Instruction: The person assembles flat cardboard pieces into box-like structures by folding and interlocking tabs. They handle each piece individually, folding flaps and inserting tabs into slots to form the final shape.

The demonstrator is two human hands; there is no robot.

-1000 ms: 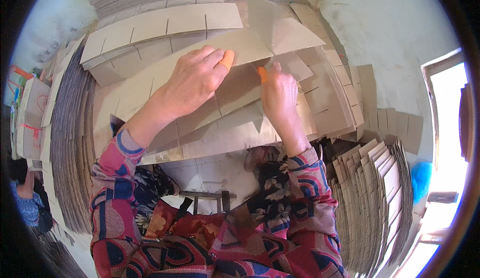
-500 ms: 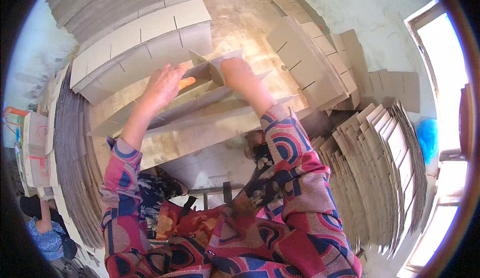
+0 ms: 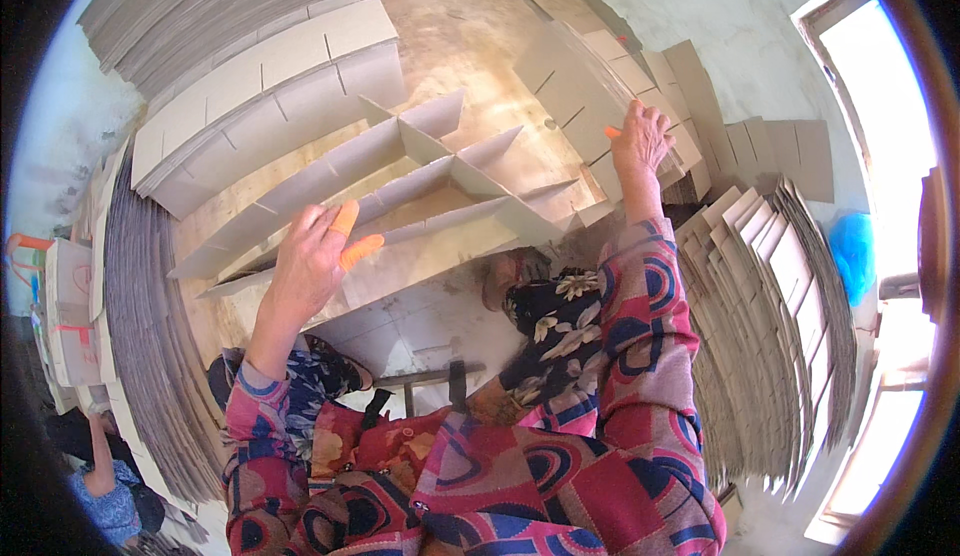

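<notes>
Head view: a slotted cardboard divider grid (image 3: 420, 196) lies half assembled on the table (image 3: 470, 36). Left hand (image 3: 310, 261), its fingers loosely spread, rests on the grid's near strips. Right hand (image 3: 640, 141) grips a strip from the slotted stack (image 3: 590, 86) beside it; more stacks (image 3: 770, 296) stand right.

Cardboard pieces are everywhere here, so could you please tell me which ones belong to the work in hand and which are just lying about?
In hand:
- slotted divider grid, left hand on its long strips
- stack of slotted strips under the right hand

Lying about:
- slotted stack at upper left
- cardboard piles at right
- another person, lower left
</notes>
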